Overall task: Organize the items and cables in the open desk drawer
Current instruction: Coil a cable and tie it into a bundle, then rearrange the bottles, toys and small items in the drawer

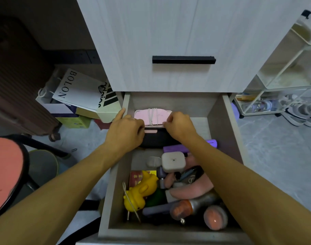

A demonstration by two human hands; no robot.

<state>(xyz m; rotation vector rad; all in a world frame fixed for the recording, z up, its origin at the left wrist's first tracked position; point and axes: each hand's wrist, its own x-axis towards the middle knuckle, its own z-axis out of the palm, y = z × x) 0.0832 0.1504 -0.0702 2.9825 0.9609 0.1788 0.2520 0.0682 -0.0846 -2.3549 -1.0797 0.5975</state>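
Drawer: the open pale wood-grain desk drawer, a deep box with smooth flat walls, is pulled out below a closed front of the same laminate bearing a straight black bar handle.
Back of drawer: a flat pink rectangular case with rounded corners lies against the rear wall, wound across its middle with a thin white cord; just in front of it sits a dark rounded pouch with a pink strip along its top edge.
Left hand: the left hand rests at the case's left end, fingers curled down over the pouch's edge and the index finger stretched to the drawer's left wall; whether it grips anything cannot be told.
Right hand: the right hand has its fingers curled at the case's right end, seemingly pinching its front edge; the two hands are apart, one at each end.
Middle: a matte purple rectangular block lies beside a smooth white rounded-square charger case.
Front clutter: a glossy yellow rubber duck toy looped with a pale cord, a soft pink plush piece, and an orange-and-silver cylindrical bottle lie heaped together.
Beside the desk: a white paper bag printed BOLON leans among boxes on the grey floor.
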